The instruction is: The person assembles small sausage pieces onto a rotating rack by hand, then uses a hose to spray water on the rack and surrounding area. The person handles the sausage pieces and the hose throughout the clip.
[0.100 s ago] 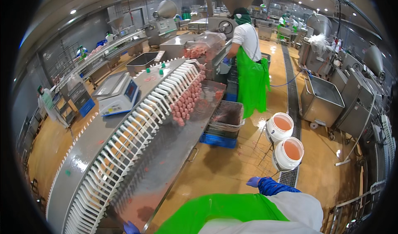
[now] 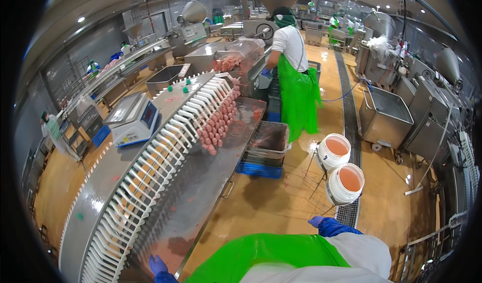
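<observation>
Quickly, left to right, all placed against the long steel table (image 2: 201,202). On the far-left side of its top sat a weighing scale (image 2: 133,120) with a blue base. Along the table's left edge ran a curved row of white plastic prongs (image 2: 150,182). Pink sausages (image 2: 218,122) lay bunched against the prongs at the table's far half, well apart from both our hands.

Our left hand (image 2: 157,264), in a blue glove, rested at the table's near end with its fingers spread and nothing in it. Right of the table's far end stood a lined crate (image 2: 266,142) on the floor, and a co-worker in a green apron (image 2: 296,92) worked beside it. Our right hand (image 2: 317,221), also blue-gloved, hung off the table's right side over the floor, close to two white buckets (image 2: 346,180). Only part of it showed, so we could not tell if it was clenched or slack.

We judged this a waiting step, with both hands free of product. Any reach for the sausages would have called for moving up along the table first.
</observation>
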`<move>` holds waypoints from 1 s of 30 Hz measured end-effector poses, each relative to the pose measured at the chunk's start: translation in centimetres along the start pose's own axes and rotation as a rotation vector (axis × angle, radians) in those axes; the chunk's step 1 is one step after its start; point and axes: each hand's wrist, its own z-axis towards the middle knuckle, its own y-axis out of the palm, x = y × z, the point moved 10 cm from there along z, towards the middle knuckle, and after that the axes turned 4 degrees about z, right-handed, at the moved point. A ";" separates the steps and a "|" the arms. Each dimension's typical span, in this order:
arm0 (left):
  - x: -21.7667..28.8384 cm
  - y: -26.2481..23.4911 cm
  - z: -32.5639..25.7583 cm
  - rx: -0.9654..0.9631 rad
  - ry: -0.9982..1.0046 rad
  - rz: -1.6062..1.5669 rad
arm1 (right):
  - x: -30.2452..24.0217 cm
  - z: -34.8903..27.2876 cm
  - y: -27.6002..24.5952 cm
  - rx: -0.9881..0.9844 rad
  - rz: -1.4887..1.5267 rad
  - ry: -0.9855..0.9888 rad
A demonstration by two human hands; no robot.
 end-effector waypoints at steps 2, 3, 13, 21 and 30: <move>6.9 -0.2 3.9 -0.052 0.149 0.168 | 1.0 1.7 -0.2 0.100 0.191 0.055; 9.8 -1.4 6.2 -0.040 0.214 0.180 | -0.5 2.5 1.4 0.090 0.204 0.034; 22.9 11.9 10.4 -0.228 0.524 0.225 | 1.7 5.3 5.6 0.089 0.191 0.035; 33.5 23.2 14.5 -0.297 0.887 0.235 | -1.0 6.5 -5.0 0.384 0.564 0.057; 52.6 31.4 14.3 -0.532 0.960 0.175 | -4.4 2.4 -14.4 0.666 0.750 0.030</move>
